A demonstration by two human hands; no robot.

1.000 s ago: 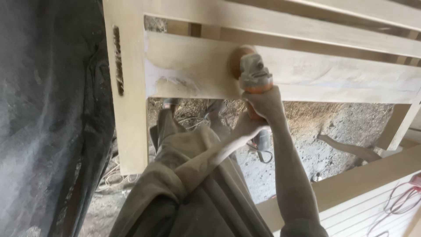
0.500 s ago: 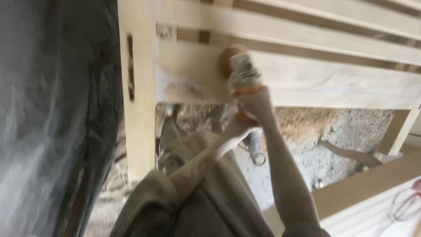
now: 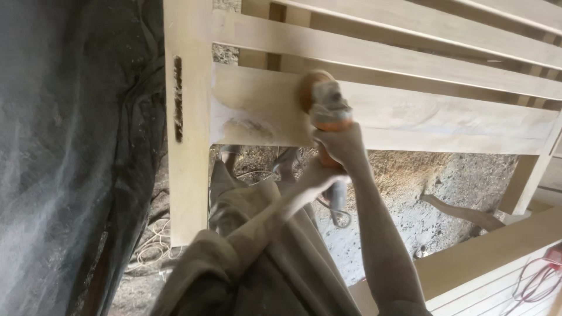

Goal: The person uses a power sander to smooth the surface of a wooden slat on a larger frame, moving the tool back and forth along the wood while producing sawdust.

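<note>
1. The right hand [image 3: 341, 146] is in the middle of the frame, with its fingers wrapped tightly around the orange body of a sander [image 3: 329, 111].
2. The left hand [image 3: 319, 172] is just below the right hand and touches it; it seems to close on the rear part of the same tool, but its fingers are mostly hidden.
3. The sander is a little above the centre of the frame, and its round disc presses flat against a wide wooden board [image 3: 445, 117].
4. This board runs from the centre left to the right edge of the frame, and near its left end it has a pale, whitish patch.
5. The board joins a thick wooden post [image 3: 187, 175] at the left, which has a dark narrow slot in its upper part.
6. Above the board, more wooden slats [image 3: 410, 58] lie parallel across the top of the frame.
7. A dark dusty sheet [image 3: 64, 158] fills the left side.
8. In the lower right corner, red cables [image 3: 535, 278] lie on a pale ribbed panel.
</note>
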